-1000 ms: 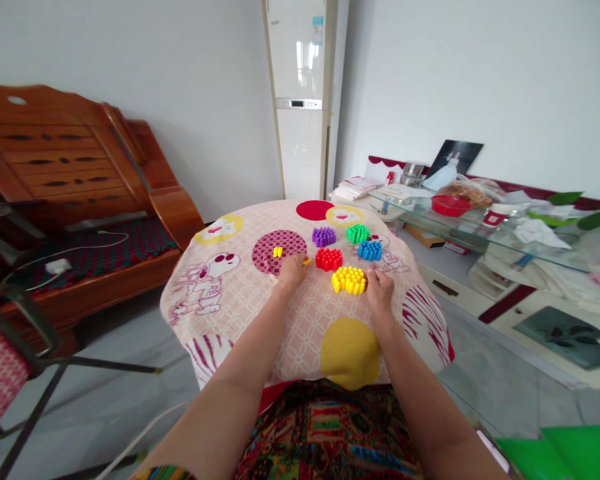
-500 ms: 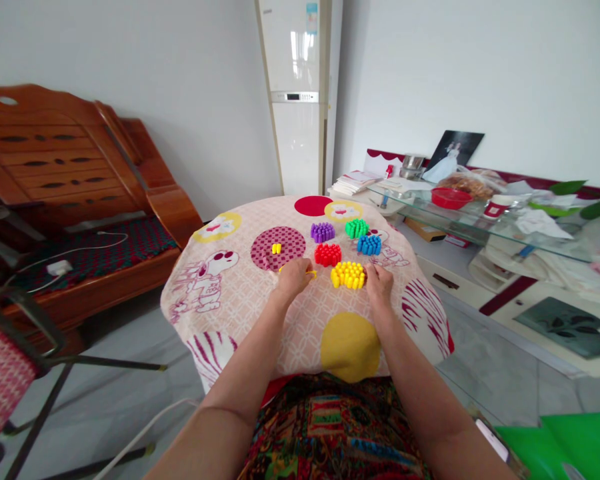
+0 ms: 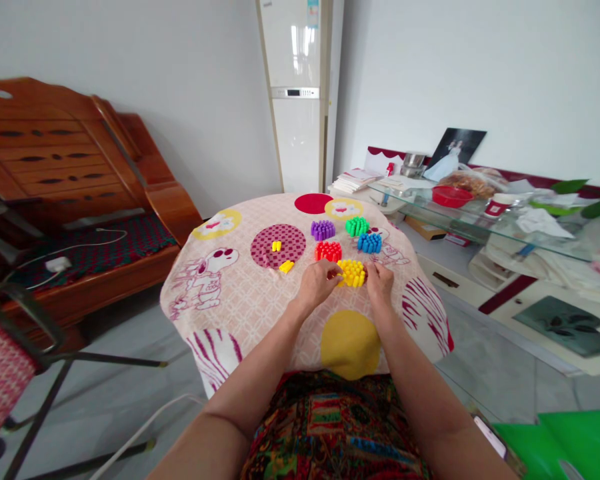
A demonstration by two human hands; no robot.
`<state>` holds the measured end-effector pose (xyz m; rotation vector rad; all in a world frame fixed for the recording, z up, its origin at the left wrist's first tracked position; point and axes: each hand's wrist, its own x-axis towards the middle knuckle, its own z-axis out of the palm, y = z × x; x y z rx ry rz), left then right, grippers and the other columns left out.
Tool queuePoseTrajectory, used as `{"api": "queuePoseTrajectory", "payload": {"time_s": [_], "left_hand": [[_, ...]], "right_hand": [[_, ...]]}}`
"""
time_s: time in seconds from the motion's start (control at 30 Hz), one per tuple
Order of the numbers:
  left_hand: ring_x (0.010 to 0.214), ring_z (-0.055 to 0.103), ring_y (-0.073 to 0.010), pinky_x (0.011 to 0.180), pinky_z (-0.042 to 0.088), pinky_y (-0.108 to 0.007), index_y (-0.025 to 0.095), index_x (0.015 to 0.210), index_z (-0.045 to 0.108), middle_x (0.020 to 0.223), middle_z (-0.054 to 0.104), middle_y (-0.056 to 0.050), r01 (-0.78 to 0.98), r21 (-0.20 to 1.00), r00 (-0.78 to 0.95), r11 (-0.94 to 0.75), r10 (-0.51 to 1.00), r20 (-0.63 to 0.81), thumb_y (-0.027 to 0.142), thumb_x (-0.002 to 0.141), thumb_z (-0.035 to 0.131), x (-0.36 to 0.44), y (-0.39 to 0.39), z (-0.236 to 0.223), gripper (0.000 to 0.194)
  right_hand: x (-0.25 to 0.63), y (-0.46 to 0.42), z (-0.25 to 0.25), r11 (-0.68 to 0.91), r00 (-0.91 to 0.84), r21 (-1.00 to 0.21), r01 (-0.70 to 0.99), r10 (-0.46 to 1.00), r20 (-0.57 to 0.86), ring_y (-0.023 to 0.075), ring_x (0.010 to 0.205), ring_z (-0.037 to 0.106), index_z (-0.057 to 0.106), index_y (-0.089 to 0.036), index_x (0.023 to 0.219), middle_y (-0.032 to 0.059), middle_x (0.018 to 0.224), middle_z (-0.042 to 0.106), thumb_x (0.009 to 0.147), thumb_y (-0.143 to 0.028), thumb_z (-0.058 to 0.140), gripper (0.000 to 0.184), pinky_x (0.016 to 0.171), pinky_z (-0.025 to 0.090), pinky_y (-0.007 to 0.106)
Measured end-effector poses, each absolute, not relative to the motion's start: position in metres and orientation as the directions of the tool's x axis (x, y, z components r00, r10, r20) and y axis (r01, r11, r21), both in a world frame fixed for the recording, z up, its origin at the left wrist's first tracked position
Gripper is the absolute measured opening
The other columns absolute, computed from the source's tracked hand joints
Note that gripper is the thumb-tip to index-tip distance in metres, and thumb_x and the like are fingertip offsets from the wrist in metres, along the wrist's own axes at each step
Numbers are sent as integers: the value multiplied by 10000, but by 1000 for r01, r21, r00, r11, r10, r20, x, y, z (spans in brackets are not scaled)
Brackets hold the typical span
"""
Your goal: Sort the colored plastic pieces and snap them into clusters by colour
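Yellow peg-like pieces [image 3: 353,272] stood bunched on tablecloth [image 3: 260,320] between our left hand [image 3: 318,281] and right hand [image 3: 381,282]. Fingers curled at both edges; we couldn't tell if any pinched. Hard nudge from us might have toppled some into red pieces [image 3: 327,251] just beyond.

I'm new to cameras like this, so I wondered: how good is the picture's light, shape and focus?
Head view, now: soft light, only faint shadows on the tablecloth; glare streaks on the fridge; the fridge leans and the bench slants, likely lens distortion; the yellow pile looks slightly soft, its pieces hard to count.
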<state>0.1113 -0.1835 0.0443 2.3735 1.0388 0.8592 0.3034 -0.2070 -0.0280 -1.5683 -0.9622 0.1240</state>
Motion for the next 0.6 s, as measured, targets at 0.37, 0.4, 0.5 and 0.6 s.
{"api": "queuePoseTrajectory", "payload": {"time_s": [0.37, 0.4, 0.5, 0.6], "left_hand": [[773, 613, -150, 759, 478, -261, 153, 926, 699, 865, 700, -53, 579, 541, 487, -610, 791, 370, 170, 809, 646, 131, -188, 18, 130], [777, 613, -150, 759, 476, -260, 159, 924, 692, 865, 696, -50, 583, 542, 484, -605, 794, 367, 169, 808, 642, 131, -189, 17, 127], [766, 610, -146, 742, 472, -255, 170, 947, 670, 851, 684, -33, 587, 558, 451, -587, 809, 376, 176, 797, 644, 127, -190, 17, 152], [766, 615, -149, 738, 475, -255, 161, 966, 656, 844, 677, -32, 587, 579, 375, -566, 824, 425, 228, 812, 644, 114, -180, 24, 169]], "right_hand": [[302, -208, -25, 71, 647, -866, 495, 635, 422, 154, 611, 470, 586, -177, 615, 9, 598, 555, 818, -431, 464, 347, 579, 331, 273], [302, -207, -25, 71, 646, -865, 497, 635, 423, 156, 616, 474, 592, -176, 620, 14, 609, 567, 820, -434, 462, 352, 581, 333, 274], [302, -207, -27, 66, 645, -865, 497, 639, 419, 155, 615, 469, 596, -176, 630, 18, 622, 579, 828, -445, 456, 362, 578, 332, 274], [301, -207, -27, 64, 648, -865, 497, 635, 420, 152, 606, 457, 567, -184, 611, 4, 590, 542, 827, -445, 445, 360, 564, 318, 271]]}}
